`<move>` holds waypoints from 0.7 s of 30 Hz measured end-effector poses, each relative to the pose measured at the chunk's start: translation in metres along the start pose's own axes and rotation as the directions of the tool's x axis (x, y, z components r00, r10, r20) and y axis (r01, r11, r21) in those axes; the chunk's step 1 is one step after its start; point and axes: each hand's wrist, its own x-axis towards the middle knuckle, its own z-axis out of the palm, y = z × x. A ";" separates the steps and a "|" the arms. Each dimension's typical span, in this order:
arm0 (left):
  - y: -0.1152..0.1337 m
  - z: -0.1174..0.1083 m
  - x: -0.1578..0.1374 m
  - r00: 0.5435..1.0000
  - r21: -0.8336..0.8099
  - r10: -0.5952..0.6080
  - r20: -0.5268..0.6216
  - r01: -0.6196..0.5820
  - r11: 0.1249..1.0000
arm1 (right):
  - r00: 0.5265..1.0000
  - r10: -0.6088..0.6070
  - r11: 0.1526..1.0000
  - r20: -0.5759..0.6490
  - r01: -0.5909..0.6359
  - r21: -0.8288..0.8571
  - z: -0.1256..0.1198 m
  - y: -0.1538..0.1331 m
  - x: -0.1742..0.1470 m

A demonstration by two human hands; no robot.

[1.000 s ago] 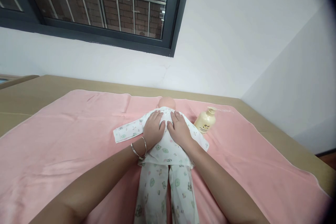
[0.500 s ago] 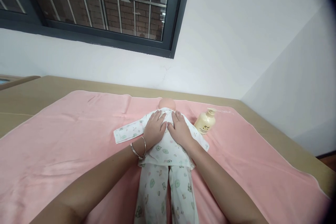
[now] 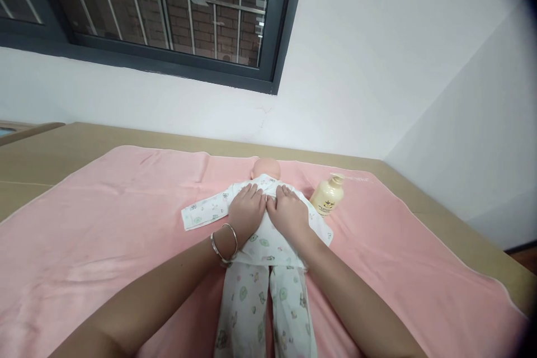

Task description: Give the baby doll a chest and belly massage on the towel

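A baby doll (image 3: 263,241) in white pyjamas with a green and brown print lies stretched out, its bald head (image 3: 265,168) pointing away from me; no face shows. My left hand (image 3: 246,210) rests on the left of its upper body, a silver bangle round the wrist. On the other side lies my right hand (image 3: 289,211), the two thumbs almost meeting in the middle. Both hands are open, palms down on the shirt, gripping nothing. To the right of the doll stands a cream-yellow pump bottle (image 3: 328,197).
Under the doll a pink blanket (image 3: 126,207) with shallow wrinkles covers much of a wooden surface (image 3: 436,207). Behind it rises a white wall (image 3: 344,67) with a dark-framed, barred window (image 3: 168,17) at the upper left.
Both my hands have shifted slightly toward me over the doll's upper body, and their fingers look closer together and a little more bent. Doll and bottle stay in place.
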 end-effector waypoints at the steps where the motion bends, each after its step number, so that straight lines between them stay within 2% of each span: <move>1: -0.001 0.002 0.000 1.000 -0.007 -0.027 0.006 0.027 1.000 | 1.000 -0.001 1.000 0.010 0.001 0.024 0.002 0.003 0.003; 7: -0.007 0.010 0.002 0.989 -0.117 -0.088 0.116 0.102 0.988 | 0.992 -0.114 0.983 0.059 0.104 0.148 0.009 0.016 0.016; 12: -0.008 0.010 0.000 0.997 -0.181 -0.054 0.060 0.064 0.981 | 0.987 -0.154 0.985 0.035 0.151 0.086 0.006 0.011 0.012; 16: -0.007 0.006 0.000 1.000 -0.184 -0.002 -0.003 0.001 0.983 | 0.992 -0.122 0.992 -0.028 0.121 -0.029 0.004 0.001 0.003; 19: -0.006 0.004 -0.001 1.000 -0.179 -0.016 -0.025 0.011 0.984 | 0.994 -0.098 0.994 -0.046 0.096 -0.055 0.005 -0.002 0.000; 21: -0.006 0.005 -0.001 0.999 -0.188 -0.055 -0.001 0.053 0.981 | 0.994 -0.097 0.995 -0.045 0.096 -0.027 0.005 0.000 0.001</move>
